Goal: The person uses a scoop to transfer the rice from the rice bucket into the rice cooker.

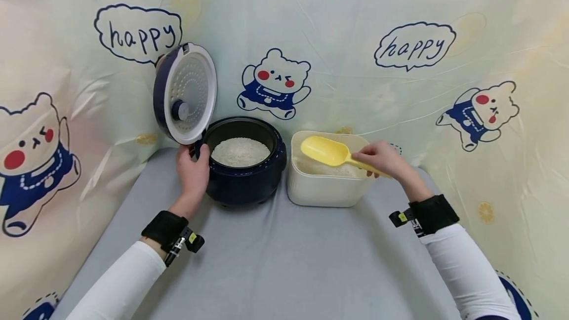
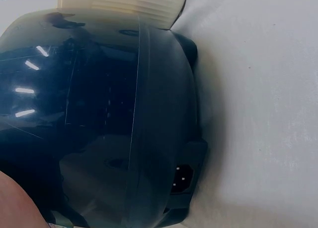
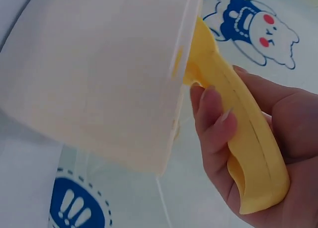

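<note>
A dark blue rice cooker [image 1: 246,181] stands with its lid [image 1: 188,93] raised on the left. White rice [image 1: 240,152] lies in its dark inner pot. At the hinge, my left hand [image 1: 193,169] grips the cooker's side, thumb toward the pot; its other fingers are partly hidden by the lid. In the left wrist view the cooker's glossy body [image 2: 94,104] fills most of the picture. My right hand [image 1: 384,158] holds a yellow scoop [image 1: 326,151] by its handle [image 3: 248,133], fingers curled round it. The scoop's yellow inside shows over a cream bin [image 1: 329,189] containing rice.
A grey cloth [image 1: 275,260] covers the table. Behind stands a pale curtain [image 1: 346,4] printed with bears, close behind cooker and bin. The bin sits just right of the cooker. A power socket [image 2: 182,179] shows low on the cooker's body.
</note>
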`<move>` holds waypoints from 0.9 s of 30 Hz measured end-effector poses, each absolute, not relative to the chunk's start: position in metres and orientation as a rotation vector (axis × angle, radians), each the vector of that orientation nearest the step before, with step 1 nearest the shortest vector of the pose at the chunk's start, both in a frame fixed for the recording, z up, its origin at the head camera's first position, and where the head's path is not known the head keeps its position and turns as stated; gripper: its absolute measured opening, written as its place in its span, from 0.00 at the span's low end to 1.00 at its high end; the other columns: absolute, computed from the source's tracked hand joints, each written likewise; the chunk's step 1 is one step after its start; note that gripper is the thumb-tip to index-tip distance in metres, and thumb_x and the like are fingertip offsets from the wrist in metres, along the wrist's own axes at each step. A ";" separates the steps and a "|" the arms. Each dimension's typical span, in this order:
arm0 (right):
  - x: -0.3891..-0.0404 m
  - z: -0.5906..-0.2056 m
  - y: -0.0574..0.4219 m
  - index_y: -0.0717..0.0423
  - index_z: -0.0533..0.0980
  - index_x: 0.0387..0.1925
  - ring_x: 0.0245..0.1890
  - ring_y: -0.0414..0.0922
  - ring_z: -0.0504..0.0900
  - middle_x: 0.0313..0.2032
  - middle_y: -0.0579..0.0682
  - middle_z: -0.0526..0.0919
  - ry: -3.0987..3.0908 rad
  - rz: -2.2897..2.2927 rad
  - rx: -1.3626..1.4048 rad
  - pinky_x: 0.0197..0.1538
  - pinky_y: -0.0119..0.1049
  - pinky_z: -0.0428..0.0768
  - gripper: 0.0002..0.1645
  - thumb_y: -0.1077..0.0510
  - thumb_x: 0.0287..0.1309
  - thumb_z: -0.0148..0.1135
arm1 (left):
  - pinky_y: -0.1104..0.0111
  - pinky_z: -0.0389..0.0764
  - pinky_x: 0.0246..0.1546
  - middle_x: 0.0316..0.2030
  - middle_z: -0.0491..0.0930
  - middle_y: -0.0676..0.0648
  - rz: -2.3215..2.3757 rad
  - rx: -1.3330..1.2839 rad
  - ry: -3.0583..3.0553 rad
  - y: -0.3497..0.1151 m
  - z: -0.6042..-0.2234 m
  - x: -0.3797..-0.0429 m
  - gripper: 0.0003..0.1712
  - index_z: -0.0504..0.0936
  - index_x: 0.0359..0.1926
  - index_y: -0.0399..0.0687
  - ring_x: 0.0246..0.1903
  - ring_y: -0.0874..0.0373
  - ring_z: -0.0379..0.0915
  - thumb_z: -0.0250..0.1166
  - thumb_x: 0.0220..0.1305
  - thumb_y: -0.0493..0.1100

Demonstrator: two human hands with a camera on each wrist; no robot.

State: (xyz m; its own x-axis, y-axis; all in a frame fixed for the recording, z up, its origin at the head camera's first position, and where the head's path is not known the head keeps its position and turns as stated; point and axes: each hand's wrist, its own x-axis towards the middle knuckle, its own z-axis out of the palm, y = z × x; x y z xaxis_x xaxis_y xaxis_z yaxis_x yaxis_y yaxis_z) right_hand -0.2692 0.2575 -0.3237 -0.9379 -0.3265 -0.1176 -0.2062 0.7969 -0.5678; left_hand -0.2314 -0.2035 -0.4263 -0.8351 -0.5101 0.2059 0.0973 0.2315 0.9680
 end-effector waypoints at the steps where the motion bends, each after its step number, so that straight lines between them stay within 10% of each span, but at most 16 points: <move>1: -0.270 -0.324 0.260 0.61 0.86 0.43 0.23 0.49 0.81 0.26 0.52 0.83 2.787 -0.798 -0.417 0.28 0.39 0.81 0.20 0.47 0.74 0.62 | 0.52 0.65 0.70 0.69 0.67 0.37 -1.641 0.378 -2.022 -0.203 -0.426 -0.232 0.29 0.70 0.71 0.43 0.69 0.45 0.63 0.57 0.78 0.53; 20: -0.287 -0.329 0.238 0.56 0.76 0.17 0.17 0.47 0.77 0.12 0.43 0.62 2.857 -0.290 -0.277 0.24 0.34 0.72 0.24 0.53 0.68 0.68 | 0.51 0.65 0.70 0.69 0.66 0.35 -1.647 0.315 -2.005 -0.204 -0.424 -0.232 0.30 0.69 0.72 0.40 0.69 0.44 0.63 0.57 0.78 0.51; 27: -0.299 -0.340 0.232 0.63 0.82 0.29 0.18 0.46 0.77 0.17 0.46 0.67 2.773 -0.380 -0.222 0.24 0.34 0.78 0.18 0.51 0.67 0.69 | 0.50 0.64 0.70 0.70 0.67 0.36 -1.651 0.328 -2.007 -0.202 -0.425 -0.229 0.30 0.69 0.72 0.39 0.70 0.43 0.63 0.57 0.78 0.51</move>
